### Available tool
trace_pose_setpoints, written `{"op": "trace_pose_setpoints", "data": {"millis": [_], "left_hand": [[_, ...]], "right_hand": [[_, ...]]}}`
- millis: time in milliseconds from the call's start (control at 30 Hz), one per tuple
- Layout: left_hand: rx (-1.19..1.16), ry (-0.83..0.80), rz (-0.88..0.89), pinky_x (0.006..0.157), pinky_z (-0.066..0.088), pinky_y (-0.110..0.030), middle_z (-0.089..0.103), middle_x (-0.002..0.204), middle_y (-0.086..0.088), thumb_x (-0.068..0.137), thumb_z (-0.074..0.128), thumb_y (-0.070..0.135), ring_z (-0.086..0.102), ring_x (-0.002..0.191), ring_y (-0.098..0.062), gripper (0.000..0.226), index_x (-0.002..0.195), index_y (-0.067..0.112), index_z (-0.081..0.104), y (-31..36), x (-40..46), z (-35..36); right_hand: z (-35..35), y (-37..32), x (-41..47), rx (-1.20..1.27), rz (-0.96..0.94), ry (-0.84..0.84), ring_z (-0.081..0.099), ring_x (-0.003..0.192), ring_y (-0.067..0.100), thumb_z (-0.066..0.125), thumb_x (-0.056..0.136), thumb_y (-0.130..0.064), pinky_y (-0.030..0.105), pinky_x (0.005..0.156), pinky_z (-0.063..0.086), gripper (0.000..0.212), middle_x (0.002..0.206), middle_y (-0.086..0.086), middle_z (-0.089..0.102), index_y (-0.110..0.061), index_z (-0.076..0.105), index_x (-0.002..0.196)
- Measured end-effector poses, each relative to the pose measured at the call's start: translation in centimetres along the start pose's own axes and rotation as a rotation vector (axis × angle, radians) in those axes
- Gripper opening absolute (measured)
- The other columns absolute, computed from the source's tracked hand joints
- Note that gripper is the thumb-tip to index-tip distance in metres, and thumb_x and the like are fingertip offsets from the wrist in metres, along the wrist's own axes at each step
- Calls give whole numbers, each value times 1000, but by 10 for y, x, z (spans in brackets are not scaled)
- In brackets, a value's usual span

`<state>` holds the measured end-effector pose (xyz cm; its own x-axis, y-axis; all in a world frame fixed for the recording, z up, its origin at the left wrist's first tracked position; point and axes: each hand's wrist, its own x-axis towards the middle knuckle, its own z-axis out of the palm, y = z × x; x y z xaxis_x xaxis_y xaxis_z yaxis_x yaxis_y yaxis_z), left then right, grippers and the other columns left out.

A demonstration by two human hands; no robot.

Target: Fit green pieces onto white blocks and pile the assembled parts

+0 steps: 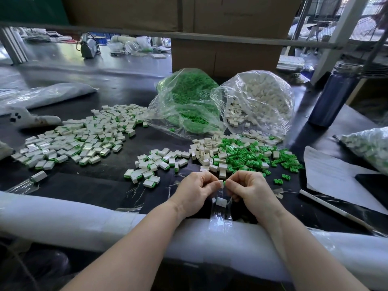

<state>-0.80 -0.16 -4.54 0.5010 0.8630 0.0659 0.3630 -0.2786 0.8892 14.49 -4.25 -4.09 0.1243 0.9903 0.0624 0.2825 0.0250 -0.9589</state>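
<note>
Forearms: both lay across the white foam roll padding the near edge of the dark table.
Left hand: fingers curled, pinching a white block at the fingertips.
Right hand: fingers curled, pinching a green piece right against that block; whether the two were already seated together could not be told.
Just below the hands: another white block lay on a strip of clear tape running over the foam.
Loose supply: a mixed heap of green pieces and white blocks lay just beyond the hands, to the right.
Small assembled pile: white blocks with green edges, just left of that heap.
Large assembled pile: spread widely further left and back.
Bags: a clear bag of green pieces and a clear bag of white blocks stood open side by side behind the heap.
Far right: a dark blue bottle, white paper sheets and another filled bag.
Behind: a cardboard box.
</note>
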Motion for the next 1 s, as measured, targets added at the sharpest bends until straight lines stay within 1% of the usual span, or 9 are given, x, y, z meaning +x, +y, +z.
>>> {"op": "trace_pose_setpoints", "data": {"millis": [100,233,333,500,633,667,767,867,1000], "left_hand": [[30,-9,4,71,47,-28,61,73,-1,91,58,24,53,67,-11,17,88,9,67,0,0,-1],[55,-14,0,75,47,-27,63,76,-1,91,58,24,54,70,-10,16,88,12,67,0,0,-1],[63,-29,-3,72,46,-26,62,72,2,91,58,25,52,67,-8,15,85,15,67,-1,0,-2],[101,-22,-3,66,41,-26,56,63,8,91,58,28,47,60,-5,15,80,20,65,-3,1,-1],[132,-41,3,70,44,-28,63,71,0,90,58,28,52,66,-9,16,84,17,68,-2,1,0],[117,-32,7,70,44,-27,64,72,1,91,58,27,52,66,-7,16,86,16,69,-2,1,0],[19,40,20,67,43,-16,61,69,11,90,59,24,52,64,2,14,89,14,69,0,1,1],[-57,95,17,81,49,-23,68,85,3,88,61,23,61,81,-9,18,99,12,70,1,1,2],[-51,87,20,85,51,-31,67,83,-1,88,63,20,63,81,-16,20,107,19,70,2,0,4]], "right_hand": [[0,1,0,-9,11,-5,51,49,9,62,86,-2,18,49,45,16,57,6,62,-4,64,70],[0,2,0,-17,4,-11,49,48,9,62,85,-1,18,49,44,19,55,3,60,-7,63,68],[-1,3,0,-24,-1,-35,48,49,9,63,85,-2,19,49,43,20,55,3,58,-9,63,67],[0,4,2,-30,7,-23,46,44,4,62,85,0,16,46,40,23,52,1,56,-11,62,64],[-1,4,2,-83,-17,-49,48,48,6,64,84,-1,19,51,41,21,55,1,58,-10,62,65],[0,4,1,-79,-26,-40,48,48,5,64,84,-1,18,51,41,21,55,1,58,-11,62,65],[2,4,2,-10,-46,42,48,46,5,66,84,-6,18,48,43,19,53,-1,57,-11,62,66],[4,5,2,75,-52,86,51,47,8,69,82,-7,19,46,45,14,52,0,58,-6,64,69],[3,3,1,105,-79,97,52,45,5,72,78,-5,17,44,44,12,50,-3,61,-8,65,69]]}}
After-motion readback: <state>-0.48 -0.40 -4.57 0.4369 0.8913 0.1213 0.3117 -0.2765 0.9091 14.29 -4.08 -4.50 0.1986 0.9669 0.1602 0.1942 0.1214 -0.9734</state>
